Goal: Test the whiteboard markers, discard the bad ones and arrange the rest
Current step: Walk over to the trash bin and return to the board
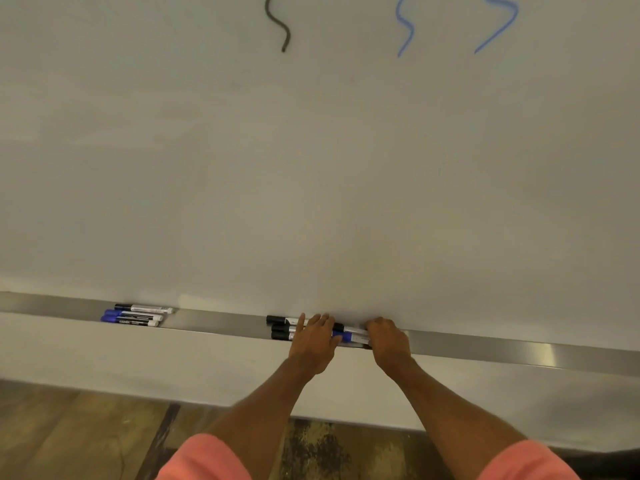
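A group of markers lies side by side in the metal tray [485,344] under the whiteboard [311,168]. Their black caps [280,328] point left, and one blue-capped marker [347,337] lies among them. My left hand [317,341] rests across the middle of this group with fingers straight. My right hand [389,341] has its fingers curled over the markers' right ends, which it hides. A second group of three markers [136,315], one black and two blue, lies further left in the tray.
On the board's upper part are a black squiggle [282,26] and two blue squiggles [405,29] [498,26]. Below the tray is a white panel [138,358], then a wooden floor [69,438].
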A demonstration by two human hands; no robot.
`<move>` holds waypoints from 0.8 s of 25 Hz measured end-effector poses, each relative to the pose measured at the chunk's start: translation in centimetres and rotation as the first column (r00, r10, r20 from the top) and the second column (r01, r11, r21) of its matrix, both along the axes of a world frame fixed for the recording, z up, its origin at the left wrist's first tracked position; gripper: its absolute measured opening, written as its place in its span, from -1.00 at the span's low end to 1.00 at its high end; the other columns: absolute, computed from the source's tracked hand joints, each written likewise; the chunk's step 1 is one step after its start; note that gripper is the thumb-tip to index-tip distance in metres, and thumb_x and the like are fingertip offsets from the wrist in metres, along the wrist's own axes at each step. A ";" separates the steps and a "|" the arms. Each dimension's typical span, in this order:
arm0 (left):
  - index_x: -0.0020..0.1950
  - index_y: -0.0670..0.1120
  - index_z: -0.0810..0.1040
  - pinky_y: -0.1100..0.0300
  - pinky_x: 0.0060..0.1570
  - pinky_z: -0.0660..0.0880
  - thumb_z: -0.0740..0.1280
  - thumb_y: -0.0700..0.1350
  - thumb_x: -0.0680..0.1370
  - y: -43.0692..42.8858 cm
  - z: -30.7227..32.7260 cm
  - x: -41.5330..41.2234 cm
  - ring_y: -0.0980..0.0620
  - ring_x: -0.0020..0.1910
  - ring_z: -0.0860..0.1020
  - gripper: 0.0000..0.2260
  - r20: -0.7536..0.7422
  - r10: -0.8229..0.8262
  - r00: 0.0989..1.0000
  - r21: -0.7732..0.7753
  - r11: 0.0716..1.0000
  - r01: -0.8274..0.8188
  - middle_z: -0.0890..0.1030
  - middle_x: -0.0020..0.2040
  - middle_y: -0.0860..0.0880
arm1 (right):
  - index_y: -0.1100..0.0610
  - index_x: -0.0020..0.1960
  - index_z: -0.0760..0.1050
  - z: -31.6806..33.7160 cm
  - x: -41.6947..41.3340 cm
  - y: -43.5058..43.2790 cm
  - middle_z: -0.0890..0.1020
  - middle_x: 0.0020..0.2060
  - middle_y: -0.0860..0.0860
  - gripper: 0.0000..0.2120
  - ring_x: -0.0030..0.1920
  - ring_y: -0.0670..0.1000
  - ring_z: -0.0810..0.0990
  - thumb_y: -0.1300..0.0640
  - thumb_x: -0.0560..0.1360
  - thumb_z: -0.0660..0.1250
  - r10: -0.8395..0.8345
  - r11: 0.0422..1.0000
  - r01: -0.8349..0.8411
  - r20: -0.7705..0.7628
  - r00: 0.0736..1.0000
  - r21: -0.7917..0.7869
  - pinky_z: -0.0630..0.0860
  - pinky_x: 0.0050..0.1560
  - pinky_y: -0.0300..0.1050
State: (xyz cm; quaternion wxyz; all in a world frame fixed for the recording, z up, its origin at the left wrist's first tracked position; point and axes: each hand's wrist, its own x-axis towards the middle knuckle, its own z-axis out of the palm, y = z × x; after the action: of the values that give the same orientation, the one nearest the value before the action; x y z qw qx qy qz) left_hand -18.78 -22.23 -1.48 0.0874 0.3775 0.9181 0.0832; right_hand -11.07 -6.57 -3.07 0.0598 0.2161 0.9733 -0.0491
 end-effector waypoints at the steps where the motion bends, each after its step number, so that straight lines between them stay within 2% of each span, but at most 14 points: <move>1: 0.48 -0.10 0.19 0.01 0.48 -0.17 0.03 0.04 0.65 0.0 0.0 0.0 0.01 0.50 0.13 -0.57 -0.002 0.000 1.000 0.007 1.000 0.000 0.24 0.50 -0.04 | 0.08 0.19 0.44 0.1 -0.2 0.1 0.46 0.19 0.04 -0.73 0.22 0.05 0.42 0.23 0.50 0.30 -0.005 1.000 0.005 -0.007 1.000 0.005 0.49 0.01 -0.06; 7: 0.50 -0.09 0.15 0.05 0.50 -0.09 0.15 -0.06 0.63 0.0 -0.2 0.1 0.03 0.49 0.17 -0.55 -0.032 -0.018 0.999 0.056 0.998 0.020 0.24 0.50 -0.04 | 0.09 0.14 0.46 0.3 0.0 0.4 0.43 0.19 0.02 -0.79 0.22 0.02 0.39 0.21 0.51 0.31 -0.025 1.000 0.026 -0.069 0.997 0.007 0.51 -0.04 -0.09; 9: 0.48 -0.10 0.19 0.09 0.47 0.07 0.22 -0.14 0.60 0.3 0.3 0.0 0.00 0.43 0.28 -0.54 -0.047 -0.026 0.999 0.111 0.993 0.031 0.32 0.46 -0.05 | 0.10 0.16 0.46 0.7 0.4 0.6 0.44 0.17 0.02 -0.79 0.20 0.02 0.40 0.20 0.53 0.30 -0.003 1.000 0.002 -0.108 0.994 -0.012 0.48 -0.06 -0.11; 11: 0.44 -0.12 0.26 0.11 0.36 0.30 0.27 -0.22 0.56 0.4 0.9 -0.1 -0.04 0.34 0.39 -0.55 -0.034 -0.024 0.999 0.146 0.989 0.029 0.38 0.40 -0.07 | 0.11 0.16 0.48 1.4 0.8 0.6 0.45 0.14 0.03 -0.80 0.17 0.02 0.42 0.17 0.54 0.29 0.040 0.998 -0.046 -0.148 0.988 -0.036 0.46 -0.08 -0.13; 13: 0.41 -0.13 0.29 0.12 0.29 0.39 0.28 -0.29 0.54 0.4 1.4 -0.1 -0.05 0.31 0.41 -0.55 -0.009 -0.027 1.000 0.143 0.989 0.028 0.38 0.40 -0.09 | 0.10 0.16 0.50 1.9 1.0 0.7 0.47 0.12 0.04 -0.80 0.13 0.02 0.43 0.15 0.54 0.29 0.091 0.993 -0.105 -0.195 0.977 -0.060 0.49 -0.07 -0.11; 17: 0.23 -0.10 0.42 0.18 0.07 0.45 0.31 -0.28 0.51 0.8 2.5 0.1 -0.02 0.12 0.50 -0.70 -0.015 -0.024 1.000 0.064 0.998 0.025 0.51 0.18 -0.08 | 0.10 0.18 0.49 3.4 2.0 1.2 0.49 0.10 0.02 -0.79 0.11 0.02 0.45 0.12 0.56 0.26 0.163 0.979 -0.189 -0.265 0.950 -0.076 0.47 -0.01 -0.15; 20: 0.23 -0.08 0.43 0.19 0.08 0.44 0.30 -0.19 0.54 1.7 3.4 0.8 -0.02 0.11 0.51 -0.73 -0.012 -0.067 0.998 0.087 0.994 0.068 0.53 0.16 -0.07 | 0.12 0.27 0.44 5.2 2.4 0.9 0.51 0.15 0.01 -0.70 0.14 0.03 0.47 0.06 0.57 0.23 0.242 0.958 -0.280 -0.340 0.909 -0.067 0.42 0.10 -0.13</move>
State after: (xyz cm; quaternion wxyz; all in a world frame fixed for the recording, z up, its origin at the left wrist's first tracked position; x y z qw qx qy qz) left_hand -17.94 -20.49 1.88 0.0692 0.4122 0.9007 0.1187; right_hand -8.69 -5.68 2.10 -0.0847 0.0690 0.9853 -0.1315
